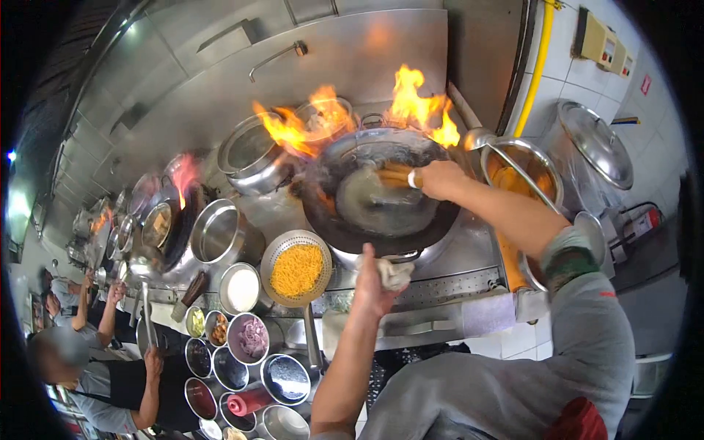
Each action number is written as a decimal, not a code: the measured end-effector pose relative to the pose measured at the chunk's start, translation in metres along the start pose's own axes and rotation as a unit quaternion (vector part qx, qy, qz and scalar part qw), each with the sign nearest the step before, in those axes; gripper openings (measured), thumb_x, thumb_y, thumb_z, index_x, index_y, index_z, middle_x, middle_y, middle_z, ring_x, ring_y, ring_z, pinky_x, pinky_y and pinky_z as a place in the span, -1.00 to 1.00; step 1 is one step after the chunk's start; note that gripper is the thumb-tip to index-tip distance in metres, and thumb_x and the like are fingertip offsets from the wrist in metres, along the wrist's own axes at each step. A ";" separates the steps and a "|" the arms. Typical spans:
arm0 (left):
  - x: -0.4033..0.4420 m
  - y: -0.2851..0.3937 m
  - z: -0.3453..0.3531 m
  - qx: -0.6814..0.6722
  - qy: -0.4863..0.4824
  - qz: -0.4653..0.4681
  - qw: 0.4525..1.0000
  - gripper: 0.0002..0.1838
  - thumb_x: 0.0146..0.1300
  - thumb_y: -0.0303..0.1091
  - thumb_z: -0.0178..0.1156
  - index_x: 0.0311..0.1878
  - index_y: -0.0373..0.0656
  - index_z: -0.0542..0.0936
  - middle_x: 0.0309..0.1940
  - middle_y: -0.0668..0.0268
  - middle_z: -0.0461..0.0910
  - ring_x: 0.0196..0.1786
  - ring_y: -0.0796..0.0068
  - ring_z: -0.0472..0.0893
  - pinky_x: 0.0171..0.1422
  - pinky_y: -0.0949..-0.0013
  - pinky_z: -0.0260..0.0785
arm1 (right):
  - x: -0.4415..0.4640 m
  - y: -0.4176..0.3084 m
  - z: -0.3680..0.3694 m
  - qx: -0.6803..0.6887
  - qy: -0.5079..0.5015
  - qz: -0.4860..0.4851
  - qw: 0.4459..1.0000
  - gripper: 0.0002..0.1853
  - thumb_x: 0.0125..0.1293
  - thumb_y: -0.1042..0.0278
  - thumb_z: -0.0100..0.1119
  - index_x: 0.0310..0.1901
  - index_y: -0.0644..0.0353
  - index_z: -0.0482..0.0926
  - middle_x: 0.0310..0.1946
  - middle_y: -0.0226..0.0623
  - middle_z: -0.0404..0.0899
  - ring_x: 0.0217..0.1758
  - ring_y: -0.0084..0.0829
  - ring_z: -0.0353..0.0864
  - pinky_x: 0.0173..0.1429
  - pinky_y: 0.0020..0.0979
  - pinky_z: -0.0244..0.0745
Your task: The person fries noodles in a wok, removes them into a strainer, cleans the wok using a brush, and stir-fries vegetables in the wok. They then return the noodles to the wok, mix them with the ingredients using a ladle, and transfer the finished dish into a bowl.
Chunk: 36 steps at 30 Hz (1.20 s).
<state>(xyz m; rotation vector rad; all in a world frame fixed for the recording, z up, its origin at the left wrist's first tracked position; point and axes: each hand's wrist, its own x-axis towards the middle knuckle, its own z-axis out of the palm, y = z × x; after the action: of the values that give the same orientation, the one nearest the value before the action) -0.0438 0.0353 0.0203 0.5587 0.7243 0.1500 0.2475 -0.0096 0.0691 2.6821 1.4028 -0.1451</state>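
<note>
A large dark wok (323,198) sits on the stove, with cloudy liquid swirling in its middle. My right hand (440,180) is closed around a brown wok brush (396,176) with a white band, its far end blurred over the liquid. My left hand (374,284) holds a folded, off-white cloth (396,273) just in front of the wok's near handle (403,257). Whether the cloth touches that handle, I cannot tell. Left of the wok, a perforated strainer (312,297) holds yellow noodles (295,270).
Flames (422,103) rise behind the wok. A ladle (524,176) rests across a pot (559,172) at the right. Several metal containers stand lower left, one with sliced onion (251,337), near a red bottle (249,400). A co-worker (103,381) holds another ladle at the left.
</note>
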 end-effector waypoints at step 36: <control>-0.032 0.003 -0.037 -0.096 0.003 0.118 0.988 -0.75 0.29 -0.37 0.10 -0.03 -0.27 0.55 -0.02 0.03 0.66 -0.02 0.01 0.70 0.08 -0.07 0.61 | -0.204 0.081 -0.107 0.438 0.126 -0.007 0.890 -0.44 0.37 0.18 0.34 0.37 0.12 0.54 -0.04 -0.14 0.71 -0.07 -0.29 0.71 -0.05 -0.29 0.62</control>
<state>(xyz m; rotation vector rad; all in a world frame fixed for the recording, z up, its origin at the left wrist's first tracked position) -0.0916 0.0437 0.0182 0.4586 0.6407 0.4372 0.2018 -0.2064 0.2066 3.5059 1.7400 -0.5794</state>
